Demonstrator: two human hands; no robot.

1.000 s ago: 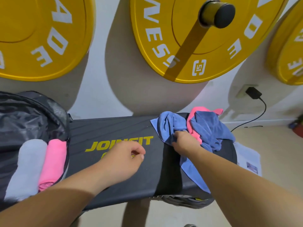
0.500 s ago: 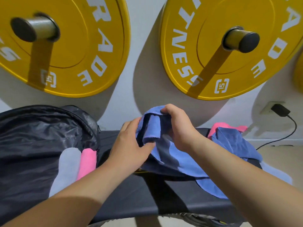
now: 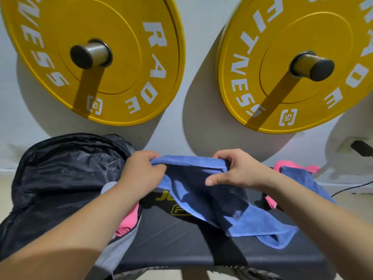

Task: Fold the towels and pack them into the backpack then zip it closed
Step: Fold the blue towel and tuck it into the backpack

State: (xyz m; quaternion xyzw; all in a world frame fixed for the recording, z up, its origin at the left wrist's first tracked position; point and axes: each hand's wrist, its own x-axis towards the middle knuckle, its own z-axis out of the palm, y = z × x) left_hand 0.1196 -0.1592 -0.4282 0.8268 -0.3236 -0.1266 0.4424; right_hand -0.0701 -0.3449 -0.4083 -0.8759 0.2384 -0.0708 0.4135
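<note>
A blue towel (image 3: 212,190) hangs spread above the black bench (image 3: 171,235). My left hand (image 3: 141,170) grips its top left corner and my right hand (image 3: 236,170) grips its top right corner. The towel's lower end drapes onto the bench. The black backpack (image 3: 60,178) lies open at the left, with a rolled pink towel (image 3: 127,221) and a grey towel (image 3: 115,257) inside, partly hidden by my left arm. Behind my right arm lie another blue towel (image 3: 296,178) and a pink towel (image 3: 282,164).
Two yellow weight plates (image 3: 96,57) (image 3: 292,63) hang on pegs on the white wall just behind the bench. A black plug (image 3: 361,148) and cable sit at the wall on the right. Beige floor shows past the bench end.
Both hands have lifted the blue towel off the pile and pulled it apart by its top corners, so it now hangs stretched between them. The view has shifted left.
</note>
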